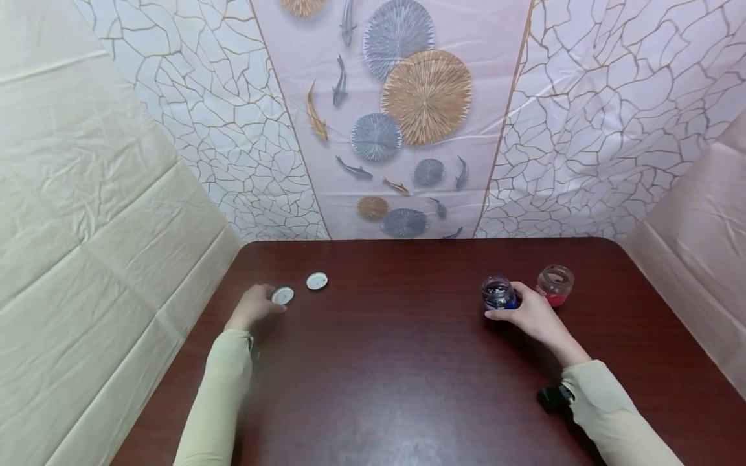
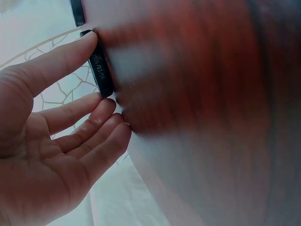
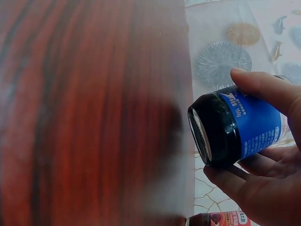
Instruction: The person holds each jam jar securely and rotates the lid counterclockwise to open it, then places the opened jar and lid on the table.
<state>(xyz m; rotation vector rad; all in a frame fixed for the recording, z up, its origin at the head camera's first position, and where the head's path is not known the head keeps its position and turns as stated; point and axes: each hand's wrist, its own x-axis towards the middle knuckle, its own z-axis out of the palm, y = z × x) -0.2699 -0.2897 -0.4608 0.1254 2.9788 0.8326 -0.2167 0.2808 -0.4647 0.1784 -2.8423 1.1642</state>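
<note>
On the left side of the table, my left hand [image 1: 254,307] pinches a jar lid [image 1: 282,296] by its rim between thumb and fingers. In the left wrist view that lid [image 2: 99,66] shows a dark edge with a printed date. A second lid [image 1: 316,281], pale side up, lies just beyond it. Over on the right, my right hand [image 1: 535,314] grips a lidless glass jar [image 1: 498,294]. Its blue label and dark base stand out in the right wrist view, where the jar [image 3: 235,125] sits between thumb and fingers. Another lidless jar [image 1: 555,283] with a red label stands beside that hand.
Both hands work over a dark red-brown wooden table [image 1: 373,362]. Patterned cloth [image 1: 408,194] hangs behind its far edge, with plain cloth walls at the left [image 1: 116,246] and right [image 1: 693,259].
</note>
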